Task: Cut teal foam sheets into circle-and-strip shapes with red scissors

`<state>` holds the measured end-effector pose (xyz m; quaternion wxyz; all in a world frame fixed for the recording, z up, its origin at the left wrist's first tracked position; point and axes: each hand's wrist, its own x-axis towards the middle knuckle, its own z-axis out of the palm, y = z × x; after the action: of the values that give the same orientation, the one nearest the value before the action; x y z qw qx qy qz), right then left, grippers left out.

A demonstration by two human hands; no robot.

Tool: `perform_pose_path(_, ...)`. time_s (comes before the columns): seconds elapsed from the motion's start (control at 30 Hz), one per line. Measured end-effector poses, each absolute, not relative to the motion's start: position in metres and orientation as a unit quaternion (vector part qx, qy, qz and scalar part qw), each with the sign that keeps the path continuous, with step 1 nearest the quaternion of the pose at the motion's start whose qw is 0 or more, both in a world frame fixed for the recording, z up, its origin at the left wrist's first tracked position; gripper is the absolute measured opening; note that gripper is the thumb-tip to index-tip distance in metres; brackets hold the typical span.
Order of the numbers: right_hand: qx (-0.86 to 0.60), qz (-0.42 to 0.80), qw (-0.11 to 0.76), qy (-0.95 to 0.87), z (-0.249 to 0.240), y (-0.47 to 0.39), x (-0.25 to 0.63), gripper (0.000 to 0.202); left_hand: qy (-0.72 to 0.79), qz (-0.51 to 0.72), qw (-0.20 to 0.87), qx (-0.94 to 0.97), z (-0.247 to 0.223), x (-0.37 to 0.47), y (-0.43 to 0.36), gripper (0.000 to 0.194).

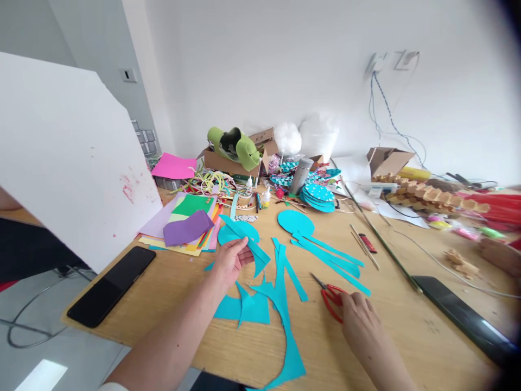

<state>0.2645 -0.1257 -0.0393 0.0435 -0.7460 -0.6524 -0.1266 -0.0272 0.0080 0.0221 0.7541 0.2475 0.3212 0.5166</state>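
Observation:
My left hand (pixel 234 259) pinches a blue sheet scrap (pixel 260 258) with a curved edge, above a blue disc (pixel 228 232) lying on the table. My right hand (pixel 358 315) has its fingers closed at the red handles of a pair of scissors (pixel 331 298). The scissors' blades point away to the left, close to the tabletop. Between my hands lie several blue offcuts (pixel 280 288), some curved and some straight. Farther back, a second blue disc (pixel 296 222) has long blue strips (pixel 334 259) beside it.
Stacked coloured sheets (pixel 189 225) and a black phone (pixel 112 285) are on the left, by an upright white board (pixel 69 152). Craft supplies and a grey bottle (pixel 301 176) line the wall. A thin green stick (pixel 378 239) and another phone (pixel 464 315) lie right, near another person's hand (pixel 500 255).

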Motion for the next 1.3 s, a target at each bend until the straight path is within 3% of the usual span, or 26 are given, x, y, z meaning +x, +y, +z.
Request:
perform_pose_path(0.1, -0.754, -0.090, 0.077, -0.647, -0.041, -0.118, 0.269, 0.028, 0.314, 0.520, 0.755, 0.248, 0.022, -0.028, 0.010, 0.024)
perform_pose_path(0.23, -0.738, 0.085, 0.260, -0.616, -0.017, -0.100, 0.267, 0.014, 0.297, 0.524, 0.758, 0.251, 0.021, -0.030, 0.011, 0.023)
perform_pose_path(0.37, -0.624, 0.302, 0.383, -0.610, 0.038, -0.069, 0.225, 0.032, 0.300, 0.526, 0.746, 0.276, 0.021, -0.028, 0.009, 0.028)
perform_pose_path(0.47, -0.575, 0.374, 0.404, -0.605, 0.061, -0.047, 0.182, 0.040, 0.318, 0.529, 0.724, 0.307, 0.020, -0.026, 0.007, 0.031)
perform_pose_path(0.7, -0.563, 0.402, 0.380, -0.614, 0.034, -0.033, 0.137, 0.034, 0.337, 0.524, 0.690, 0.368, 0.013, -0.023, 0.006, 0.031)
perform_pose_path(0.9, -0.545, 0.427, 0.429, -0.581, 0.029, -0.037, 0.145, 0.031, 0.383, 0.521, 0.665, 0.374, 0.018, -0.018, 0.000, 0.038)
perform_pose_path(1.1, -0.585, 0.300, 0.455, -0.600, 0.022, -0.036, 0.145, 0.029, 0.416, 0.555, 0.577, 0.431, 0.024, -0.019, 0.000, 0.037)
perform_pose_path(1.3, -0.563, 0.141, 0.423, -0.696, 0.011, -0.040, 0.141, 0.026, 0.380, 0.519, 0.621, 0.447, 0.018, -0.016, 0.001, 0.030)
